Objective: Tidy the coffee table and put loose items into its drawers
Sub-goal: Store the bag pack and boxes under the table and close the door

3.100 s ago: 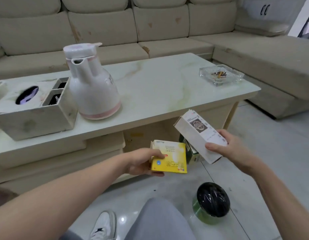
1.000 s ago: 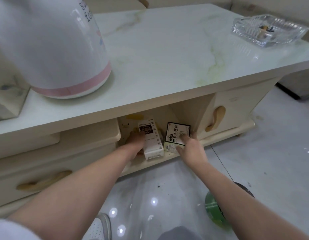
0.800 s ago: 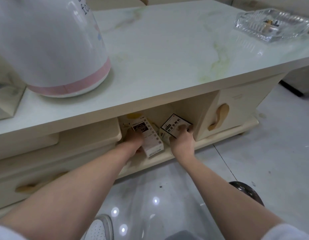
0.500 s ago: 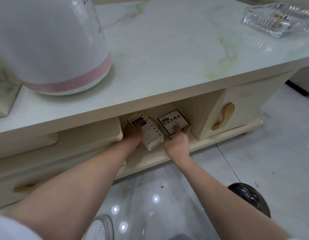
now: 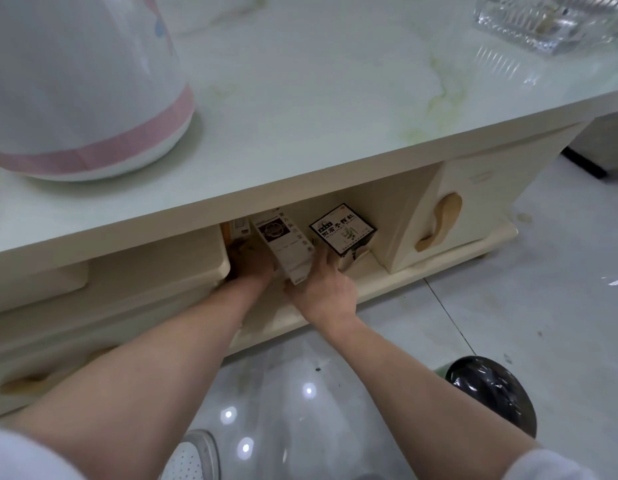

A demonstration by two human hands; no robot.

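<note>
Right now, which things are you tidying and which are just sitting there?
Part of the job:
long white box, between both hands
black-edged box beside it
open shelf under the coffee table

Just sitting there:
white jug
glass ashtray
bin

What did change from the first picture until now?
Both hands left the space before the table and reached into its open shelf. The long white box now lies there between the left hand and right hand; the black-framed box sits beside. The jug stayed.
</note>
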